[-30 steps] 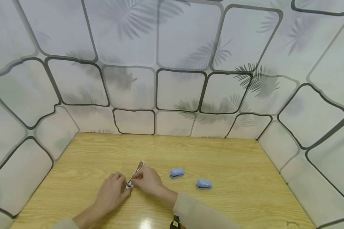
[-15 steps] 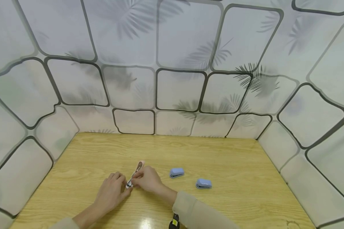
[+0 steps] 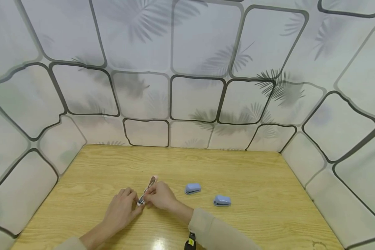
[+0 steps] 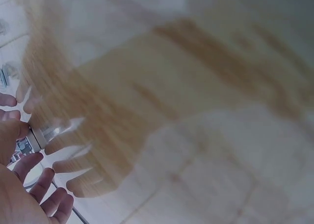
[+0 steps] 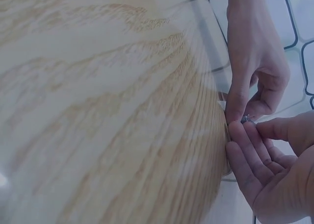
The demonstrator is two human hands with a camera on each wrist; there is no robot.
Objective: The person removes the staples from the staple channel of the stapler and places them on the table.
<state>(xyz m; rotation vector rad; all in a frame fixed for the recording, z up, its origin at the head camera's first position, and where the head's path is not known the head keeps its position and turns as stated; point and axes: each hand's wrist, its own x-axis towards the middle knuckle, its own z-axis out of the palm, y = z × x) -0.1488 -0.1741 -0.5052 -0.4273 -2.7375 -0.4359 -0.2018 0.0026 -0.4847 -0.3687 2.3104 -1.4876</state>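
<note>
A slim pink-and-white stapler (image 3: 152, 180), apparently folded open with a dark metal strip along it, lies slanted on the table between both hands. My left hand (image 3: 120, 207) holds its near end between thumb and fingers; in the left wrist view the white end (image 4: 35, 140) with a metal part shows at the thumb. My right hand (image 3: 162, 197) pinches at the near half, its fingertips beside the left thumb. A small metal bit (image 5: 245, 118) shows between the hands in the right wrist view. Fingers hide much of the middle of the stapler.
Two small blue staplers, the nearer-left one (image 3: 192, 188) and the other (image 3: 222, 200), lie right of the hands. A black item with a yellow mark (image 3: 190, 242) shows under the right sleeve. Patterned cloth walls (image 3: 193, 100) border the wooden table (image 3: 253, 173).
The right fingertips shift very slightly at the near end of the stapler. The left hand and the blue staplers stay where they were.
</note>
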